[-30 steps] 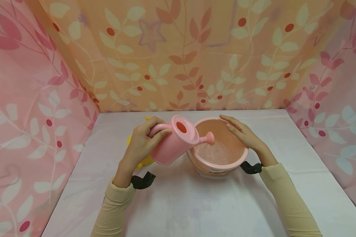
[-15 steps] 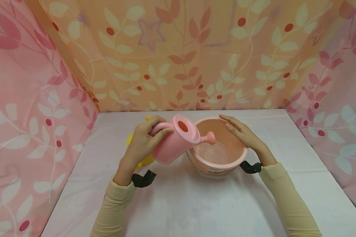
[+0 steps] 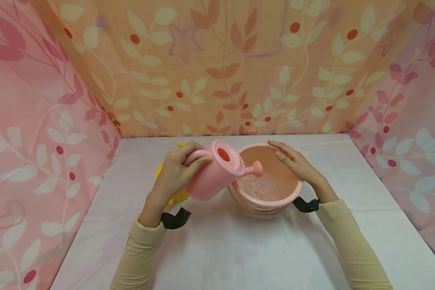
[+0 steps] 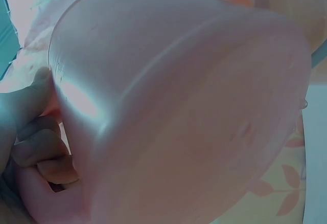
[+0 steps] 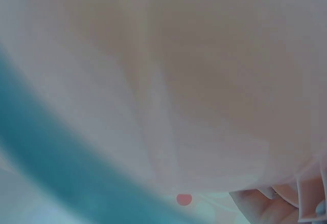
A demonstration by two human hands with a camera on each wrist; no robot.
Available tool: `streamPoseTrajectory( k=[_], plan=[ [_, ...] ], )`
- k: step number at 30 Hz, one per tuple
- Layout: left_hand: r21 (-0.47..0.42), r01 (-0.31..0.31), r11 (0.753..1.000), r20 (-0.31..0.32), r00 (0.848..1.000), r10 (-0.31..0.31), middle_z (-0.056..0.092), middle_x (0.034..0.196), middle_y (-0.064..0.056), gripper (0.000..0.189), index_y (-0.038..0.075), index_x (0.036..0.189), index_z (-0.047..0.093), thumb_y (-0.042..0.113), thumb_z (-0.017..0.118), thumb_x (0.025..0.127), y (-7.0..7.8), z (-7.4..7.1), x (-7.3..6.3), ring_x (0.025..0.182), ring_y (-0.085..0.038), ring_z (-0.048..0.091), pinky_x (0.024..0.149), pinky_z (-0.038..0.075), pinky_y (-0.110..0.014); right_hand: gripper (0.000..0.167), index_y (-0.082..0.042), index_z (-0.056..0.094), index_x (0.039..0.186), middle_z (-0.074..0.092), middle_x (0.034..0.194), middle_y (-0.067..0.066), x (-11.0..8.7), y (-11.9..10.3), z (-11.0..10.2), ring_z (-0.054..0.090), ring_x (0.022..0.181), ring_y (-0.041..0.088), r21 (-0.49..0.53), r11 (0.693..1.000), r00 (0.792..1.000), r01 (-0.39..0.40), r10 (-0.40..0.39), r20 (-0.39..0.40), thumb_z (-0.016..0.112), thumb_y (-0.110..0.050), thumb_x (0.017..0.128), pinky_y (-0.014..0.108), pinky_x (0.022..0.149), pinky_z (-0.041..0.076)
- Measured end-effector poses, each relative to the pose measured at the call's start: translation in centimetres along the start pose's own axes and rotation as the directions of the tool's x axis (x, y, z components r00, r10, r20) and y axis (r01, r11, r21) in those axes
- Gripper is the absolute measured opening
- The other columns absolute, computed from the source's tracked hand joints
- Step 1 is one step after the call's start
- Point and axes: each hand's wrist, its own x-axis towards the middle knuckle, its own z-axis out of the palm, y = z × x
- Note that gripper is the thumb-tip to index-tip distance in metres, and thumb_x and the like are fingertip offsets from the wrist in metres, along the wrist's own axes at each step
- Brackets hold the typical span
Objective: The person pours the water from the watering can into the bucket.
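Over the worktop, the left hand grips a tilted pink watering can; the right hand, held out straight, apparently touches the basin.

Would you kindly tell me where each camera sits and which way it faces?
Head: head-worn, facing forward-down at watering can and basin; left hand and right hand show.
Left wrist: on that wrist, facing the can's side and base; gripping fingers show.
Right wrist: on that wrist, facing the basin's blurred wall; fingers show, which hand unclear.
Head and left wrist share the can.
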Motion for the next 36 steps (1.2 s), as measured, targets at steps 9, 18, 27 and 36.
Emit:
streamPoseTrajectory(
  k=[9,18,27,36],
  plan=[
    [0.002,0.01,1.0,-0.002,1.0,-0.01,0.062,0.079,0.008,0.014,0.02,0.091,0.063,0.027,0.071,0.081,0.0,0.0,0.0,0.07,-0.006,0.056,0.063,0.048,-0.025,0.042,-0.004,0.036,0.141,0.035,0.145,0.014,0.0,-0.1,0.1,0.03,0.134,0.03,-0.004,1.0,1.0,0.009,-0.009,0.0,0.04,-0.014,0.1,0.05,0.107,0.022],
    [0.003,-0.005,1.0,-0.006,1.0,0.005,0.062,0.079,0.007,0.015,0.019,0.091,0.063,0.026,0.071,0.081,-0.1,0.0,0.1,0.069,-0.006,0.056,0.062,0.048,-0.025,0.042,-0.018,0.037,0.142,0.036,0.146,0.003,0.5,3.1,0.0,0.031,0.135,0.024,-0.016,1.0,1.0,0.022,-0.022,-0.009,0.041,-0.021,0.1,0.049,0.107,0.023],
    [0.003,-0.011,1.0,-0.009,1.0,0.011,0.063,0.076,0.006,0.016,0.016,0.09,0.062,0.025,0.071,0.081,0.1,0.0,0.2,0.067,-0.006,0.056,0.061,0.048,-0.025,0.042,-0.019,0.038,0.142,0.036,0.146,0.002,0.5,3.1,0.1,0.031,0.134,0.023,-0.006,1.0,1.0,0.016,-0.016,-0.011,0.041,-0.021,0.1,0.049,0.107,0.023],
    [0.013,0.008,1.0,-0.004,1.0,-0.008,0.061,0.074,0.005,0.018,0.014,0.088,0.06,0.025,0.072,0.08,0.2,0.0,0.2,0.065,-0.006,0.056,0.059,0.048,-0.024,0.042,-0.018,0.038,0.141,0.036,0.146,0.002,0.4,3.0,0.1,0.03,0.135,0.023,-0.004,1.0,1.0,0.006,-0.006,-0.015,0.041,-0.024,0.1,0.049,0.108,0.022]
  ],
)
